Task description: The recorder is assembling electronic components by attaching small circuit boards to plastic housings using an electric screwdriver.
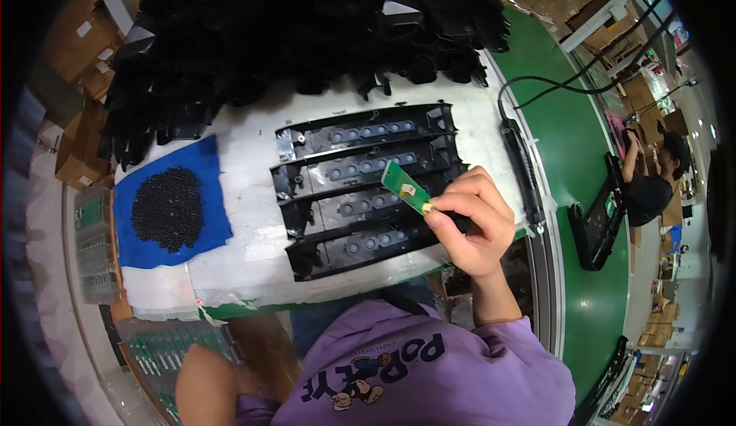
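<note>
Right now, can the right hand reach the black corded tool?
Probably yes: the black corded tool lies near the right hand, nothing visible between, but that hand holds a green board.

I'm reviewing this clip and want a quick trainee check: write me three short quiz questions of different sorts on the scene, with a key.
1. Multiple choice: what do the fingers of the right hand pinch?
A) a black cable
B) a green circuit board
C) a cardboard box

2. True or false: the pile of small black parts lies on a blue cloth.

3. Count: how many long black housings lie side by side on the white sheet in front of the person?

Key:
1. B
2. True
3. Four
</note>
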A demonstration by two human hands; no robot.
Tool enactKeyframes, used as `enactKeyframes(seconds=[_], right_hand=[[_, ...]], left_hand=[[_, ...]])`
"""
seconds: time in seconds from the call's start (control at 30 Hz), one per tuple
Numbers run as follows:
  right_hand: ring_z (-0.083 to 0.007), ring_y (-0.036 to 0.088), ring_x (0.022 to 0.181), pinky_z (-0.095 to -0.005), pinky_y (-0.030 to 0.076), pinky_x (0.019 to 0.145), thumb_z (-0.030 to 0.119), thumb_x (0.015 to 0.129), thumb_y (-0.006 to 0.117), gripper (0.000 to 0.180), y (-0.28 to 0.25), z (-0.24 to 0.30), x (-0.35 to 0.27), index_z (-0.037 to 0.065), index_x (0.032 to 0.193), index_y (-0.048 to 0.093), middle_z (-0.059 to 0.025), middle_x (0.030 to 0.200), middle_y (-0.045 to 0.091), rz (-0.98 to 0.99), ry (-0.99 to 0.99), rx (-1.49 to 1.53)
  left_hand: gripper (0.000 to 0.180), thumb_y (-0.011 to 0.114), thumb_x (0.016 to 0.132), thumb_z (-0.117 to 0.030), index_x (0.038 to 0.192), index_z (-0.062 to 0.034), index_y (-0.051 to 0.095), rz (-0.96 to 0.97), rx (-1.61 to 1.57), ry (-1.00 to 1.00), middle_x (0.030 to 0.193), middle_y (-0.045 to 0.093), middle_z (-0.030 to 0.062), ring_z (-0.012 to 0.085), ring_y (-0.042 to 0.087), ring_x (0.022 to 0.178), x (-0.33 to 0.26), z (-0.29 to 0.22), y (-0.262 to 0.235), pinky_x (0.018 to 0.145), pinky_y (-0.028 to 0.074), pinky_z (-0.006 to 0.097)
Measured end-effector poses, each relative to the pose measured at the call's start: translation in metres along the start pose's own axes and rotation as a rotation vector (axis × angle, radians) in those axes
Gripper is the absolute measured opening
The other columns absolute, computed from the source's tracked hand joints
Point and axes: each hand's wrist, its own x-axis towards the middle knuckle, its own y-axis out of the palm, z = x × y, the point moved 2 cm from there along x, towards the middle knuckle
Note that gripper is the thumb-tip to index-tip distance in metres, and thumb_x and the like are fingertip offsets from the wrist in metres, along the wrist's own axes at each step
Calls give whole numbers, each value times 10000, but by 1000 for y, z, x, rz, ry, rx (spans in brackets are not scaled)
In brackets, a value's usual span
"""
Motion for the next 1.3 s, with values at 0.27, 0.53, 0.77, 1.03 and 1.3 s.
enactKeyframes(seconds=[0.27,0.53,0.77,1.03,1.3], right_hand=[[-186,521,628,-268,380,534,-21,632,749,176,2,19,-14,-14,786,665,-75,716,570,-22,-19,37],[-185,522,610,-274,386,521,-29,624,740,174,-9,32,-21,-15,782,670,-76,714,573,-39,-66,54],[-193,536,609,-271,396,512,-28,615,743,178,-8,46,-29,-7,777,673,-81,717,584,-35,-88,49],[-197,535,604,-272,396,506,-23,627,742,167,-23,49,-27,-6,778,673,-78,715,583,-44,-111,49],[-188,564,674,-274,440,608,-38,693,706,111,22,77,-15,-9,791,664,-88,756,598,59,-95,171]], left_hand=[[160,400,907,-139,779,-134,496,85,-46,38,614,430,-25,92,447,500,-16,-45,62,412,300,255],[137,402,907,-139,835,-104,514,196,-167,104,603,425,-16,100,450,495,-33,-52,80,413,316,264],[142,404,906,-140,883,-77,530,293,-301,279,594,421,-8,107,452,491,-172,-207,146,414,331,271],[170,407,905,-141,935,-49,547,419,-411,401,584,417,1,114,455,486,-324,-363,176,416,347,279],[219,409,905,-141,994,-17,566,536,56,69,573,412,10,122,458,480,-170,-250,550,417,364,288]])
